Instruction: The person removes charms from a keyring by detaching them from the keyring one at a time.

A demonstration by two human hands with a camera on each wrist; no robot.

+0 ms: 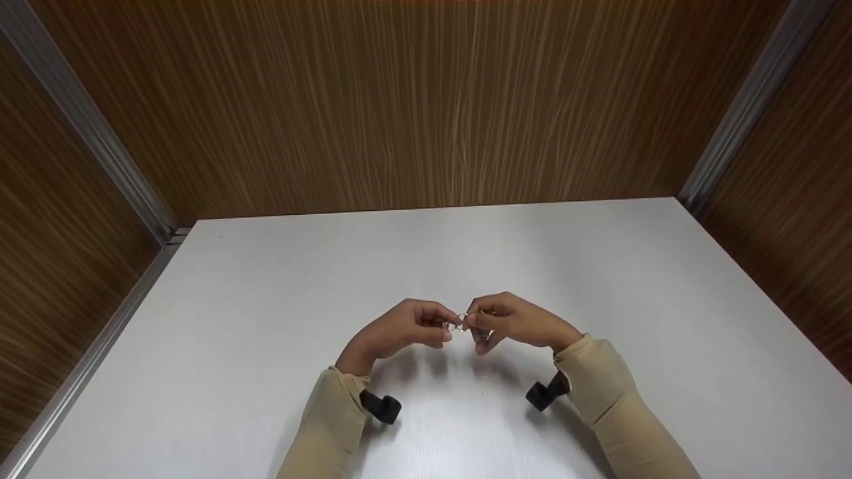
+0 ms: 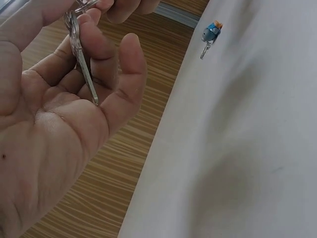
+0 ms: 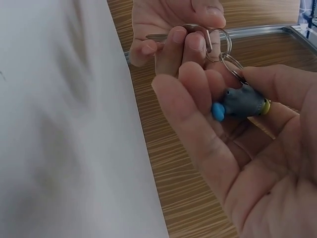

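Metal: a silver key (image 2: pixel 83 64) lies along the left hand's (image 1: pixel 399 329) curled fingers, its head pinched up by the thumb.
Ring: a split key ring (image 3: pixel 218 42) sits between the two hands, above the white table (image 1: pixel 266 299), with a second small ring linked just below it.
Charm: a grey figure with a blue tip and a yellow end (image 3: pixel 240 102) rests in the right hand's (image 1: pixel 516 322) palm, hanging from the small ring.
Left fingers: curled round the key, gripping it; none spread.
Right fingers: bent in, fingertips (image 3: pixel 195 44) pressing at the ring, thumb alongside the charm.
Step in hand: by my reading, working the key on or off the ring; which way, I cannot tell.
Next move calls for: a nail or the key's edge to part the coil, then a slow turn while the other hand keeps the ring steady.
Walls: brown wood-grain panels (image 1: pixel 413 100) on three sides.
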